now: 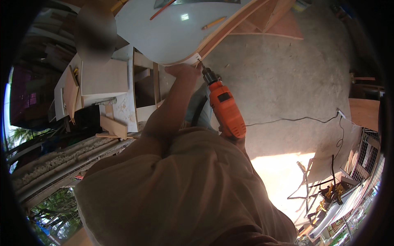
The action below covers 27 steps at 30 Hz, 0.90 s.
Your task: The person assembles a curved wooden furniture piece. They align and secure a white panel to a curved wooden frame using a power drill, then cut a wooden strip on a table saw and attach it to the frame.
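An orange power drill (pixel 227 110) is held by my right hand (pixel 239 142), which is closed round its handle and mostly hidden under the body. The drill's black chuck (pixel 209 75) points up and away. Its thin bit reaches the wooden edge of a white-topped panel (pixel 164 37), beside a small white piece (pixel 193 59) at the panel's rounded corner. My left hand (pixel 184 70) is pressed up to that corner, close to the bit, with its fingers bent and partly hidden. What it grips there is hard to make out.
A pencil (pixel 213 23), a red stick-like tool (pixel 162 10) and a flat metal tool (pixel 197 3) lie on the panel. Wooden cabinet parts (pixel 104 78) stand at the left. A cord (pixel 293 119) crosses the concrete floor to the right. Tools and metal frames (pixel 328 192) sit at lower right.
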Available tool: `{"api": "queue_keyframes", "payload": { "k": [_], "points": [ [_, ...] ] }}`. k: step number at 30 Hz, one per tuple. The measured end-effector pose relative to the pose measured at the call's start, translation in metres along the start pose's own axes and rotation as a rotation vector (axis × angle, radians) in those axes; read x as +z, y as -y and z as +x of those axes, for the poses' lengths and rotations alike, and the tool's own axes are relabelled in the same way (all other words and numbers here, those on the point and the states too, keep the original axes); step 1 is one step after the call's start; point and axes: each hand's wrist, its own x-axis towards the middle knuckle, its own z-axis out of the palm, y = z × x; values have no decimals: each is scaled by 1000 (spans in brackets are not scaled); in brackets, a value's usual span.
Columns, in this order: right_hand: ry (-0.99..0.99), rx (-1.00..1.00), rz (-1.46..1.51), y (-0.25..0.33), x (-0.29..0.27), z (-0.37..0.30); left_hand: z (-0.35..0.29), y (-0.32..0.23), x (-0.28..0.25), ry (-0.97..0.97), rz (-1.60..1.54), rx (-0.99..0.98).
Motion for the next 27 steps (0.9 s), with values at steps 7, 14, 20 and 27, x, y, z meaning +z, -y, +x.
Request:
{"api": "queue_keyframes", "payload": {
  "k": [7, 14, 20, 27],
  "points": [
    [8, 74, 82, 3, -11, 2, 2, -1, 2, -51, -18, -16],
    [-1, 39, -46, 8, -10, 0, -2, -4, 1, 11, 14, -29],
    [42, 53, -50, 15, -8, -2, 5, 0, 0, -47, -17, -7],
    [-53, 129, -23, 19, 4, 4, -7, -1, 3, -37, -50, 5]
  ]
}}
